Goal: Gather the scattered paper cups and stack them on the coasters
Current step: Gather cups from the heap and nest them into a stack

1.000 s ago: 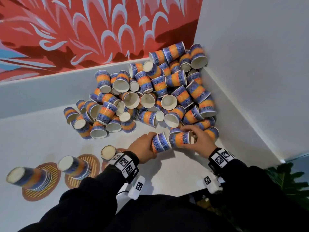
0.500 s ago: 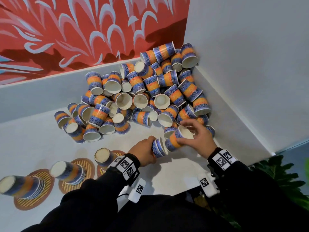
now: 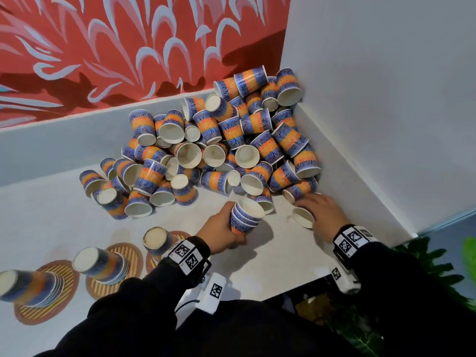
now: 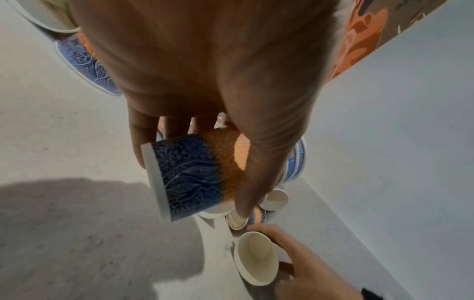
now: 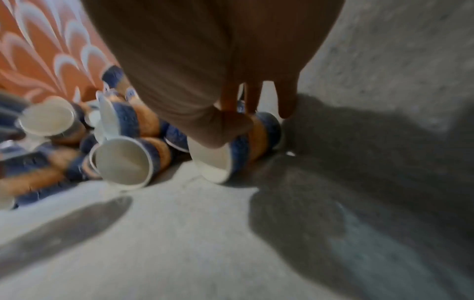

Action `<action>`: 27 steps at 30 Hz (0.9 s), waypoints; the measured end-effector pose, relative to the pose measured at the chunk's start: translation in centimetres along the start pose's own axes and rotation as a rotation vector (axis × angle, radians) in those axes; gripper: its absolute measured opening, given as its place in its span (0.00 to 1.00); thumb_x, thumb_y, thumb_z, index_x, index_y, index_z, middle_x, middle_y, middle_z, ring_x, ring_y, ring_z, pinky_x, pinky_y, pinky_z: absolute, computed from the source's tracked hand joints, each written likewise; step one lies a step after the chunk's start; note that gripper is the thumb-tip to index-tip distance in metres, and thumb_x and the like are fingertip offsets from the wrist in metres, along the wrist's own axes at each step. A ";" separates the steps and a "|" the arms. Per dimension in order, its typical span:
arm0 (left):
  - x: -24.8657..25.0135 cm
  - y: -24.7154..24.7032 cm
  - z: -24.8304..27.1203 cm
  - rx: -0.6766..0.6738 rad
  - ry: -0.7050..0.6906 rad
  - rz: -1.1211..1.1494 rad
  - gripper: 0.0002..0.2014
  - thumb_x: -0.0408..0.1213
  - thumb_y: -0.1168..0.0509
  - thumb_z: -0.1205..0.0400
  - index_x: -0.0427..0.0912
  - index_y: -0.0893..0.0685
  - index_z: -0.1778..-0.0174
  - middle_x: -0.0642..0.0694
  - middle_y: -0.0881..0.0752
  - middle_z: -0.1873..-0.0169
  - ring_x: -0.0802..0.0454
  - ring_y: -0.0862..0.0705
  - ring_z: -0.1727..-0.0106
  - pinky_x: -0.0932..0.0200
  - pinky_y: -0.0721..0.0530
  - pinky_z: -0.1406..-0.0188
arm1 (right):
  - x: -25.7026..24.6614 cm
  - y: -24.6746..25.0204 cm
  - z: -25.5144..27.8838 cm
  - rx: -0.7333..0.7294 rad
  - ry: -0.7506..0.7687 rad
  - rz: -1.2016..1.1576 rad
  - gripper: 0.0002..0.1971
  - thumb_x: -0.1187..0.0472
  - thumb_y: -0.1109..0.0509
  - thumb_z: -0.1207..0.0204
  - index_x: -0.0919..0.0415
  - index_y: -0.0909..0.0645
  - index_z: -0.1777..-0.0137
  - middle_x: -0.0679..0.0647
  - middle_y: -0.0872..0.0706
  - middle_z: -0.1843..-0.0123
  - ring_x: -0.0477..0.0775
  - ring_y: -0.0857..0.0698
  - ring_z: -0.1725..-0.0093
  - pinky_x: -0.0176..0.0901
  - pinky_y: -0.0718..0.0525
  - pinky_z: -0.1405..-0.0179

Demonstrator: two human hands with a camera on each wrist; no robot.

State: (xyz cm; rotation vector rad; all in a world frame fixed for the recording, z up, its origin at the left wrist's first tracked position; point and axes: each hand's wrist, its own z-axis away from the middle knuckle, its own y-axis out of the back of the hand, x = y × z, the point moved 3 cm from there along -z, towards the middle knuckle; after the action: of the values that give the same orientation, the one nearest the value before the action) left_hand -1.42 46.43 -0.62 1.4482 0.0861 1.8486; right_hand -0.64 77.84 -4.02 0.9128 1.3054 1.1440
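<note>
Left hand (image 3: 219, 231) was wrapped around a little nested stack (image 3: 246, 215) of three or so cups, fingers curled round the sides, mouths tipped up and away from me. Half a second before, that stack was lying more sideways and my right hand (image 3: 323, 211) was pushing another cup into it. By this point the right had let go and moved off toward the wall side, thumb hooked inside the rim of a single cup (image 3: 304, 217) lying on its side, fingers over its outside, so it had hold of that one. In my right wrist view the same cup (image 5: 231, 154) lay mouth toward the camera, thumb inside it, though that shot was pretty blurry.

Cups were thin paper, tapered, white and smooth inside with a rolled rim, and printed outside in blue swirly bands around an orange middle band. My left wrist view showed that fine blue pattern up close on the stack (image 4: 189, 176).

Big pile (image 3: 231, 143) of loose cups sat jammed into the corner against the grey walls, lying every which way, just past both hands. Off to my left were three round coasters (image 3: 46, 302), brown-red with yellow stripes, each carrying an upside-down stack. The nearest one (image 3: 157, 239) was half hidden behind my left wrist. Tabletop (image 3: 270, 266) was pale grey and a bit speckled.
</note>
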 end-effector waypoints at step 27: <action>1.3 13.6 14.7 0.335 -0.235 0.122 0.48 0.47 0.15 0.28 0.61 0.35 0.16 0.60 0.15 0.31 0.58 0.14 0.32 0.44 0.15 0.29 | -28.7 12.3 -0.2 -0.153 0.359 -1.293 0.36 0.63 0.20 0.28 0.62 0.27 0.20 0.52 0.13 0.28 0.45 0.13 0.31 0.40 0.13 0.40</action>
State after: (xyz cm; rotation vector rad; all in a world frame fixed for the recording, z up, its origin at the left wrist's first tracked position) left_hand 3.99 31.94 12.20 1.9311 0.2033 1.8063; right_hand 0.11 52.92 14.78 -0.3369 1.6320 0.3364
